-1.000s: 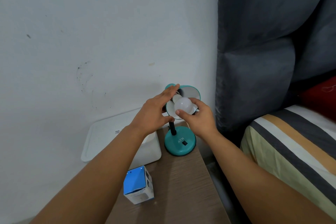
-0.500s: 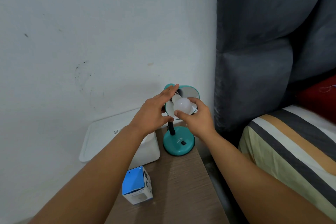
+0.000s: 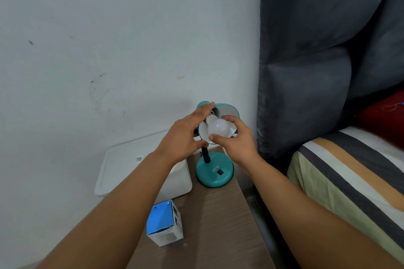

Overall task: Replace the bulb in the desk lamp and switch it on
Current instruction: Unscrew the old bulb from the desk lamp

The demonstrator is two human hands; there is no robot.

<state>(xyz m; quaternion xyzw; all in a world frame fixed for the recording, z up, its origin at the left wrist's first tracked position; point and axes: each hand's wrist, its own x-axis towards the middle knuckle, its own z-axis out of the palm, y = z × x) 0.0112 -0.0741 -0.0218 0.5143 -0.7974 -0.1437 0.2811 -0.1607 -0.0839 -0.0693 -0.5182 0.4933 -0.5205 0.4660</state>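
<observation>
**Both hands at the lamp head, bulb in your right fingers**

Nearest you, a small cardboard bulb box [image 3: 165, 223] stands on the wood-grain table [image 3: 218, 220] close to its left edge, with a glossy blue top and white sides carrying print too small to read.

Further along, at the far end of the table, the teal desk lamp [image 3: 214, 170] sits on a round, smooth domed base. The raised letters "ATN" show on the base beside a small black rocker switch [image 3: 220, 172]. A short dark stem rises from the base to a teal shade with a white inner face, tilted toward you.

Your right hand [image 3: 237, 143] is cupped around the frosted white bulb [image 3: 218, 130], thumb tip under its globe and fingers curled over the top; the bulb's neck points into the shade's socket. Your left hand [image 3: 185, 135] is spread wide and flat against the left side of the shade, fingers straight along its rim, gripping nothing small.

Off the table's left edge, a white plastic bin [image 3: 122, 170] with a flat lid bears a small code sticker. Beyond stand the scuffed white wall [image 3: 109, 39] and a grey padded headboard [image 3: 317, 50], with striped bedding [image 3: 349, 177] to the right.
</observation>
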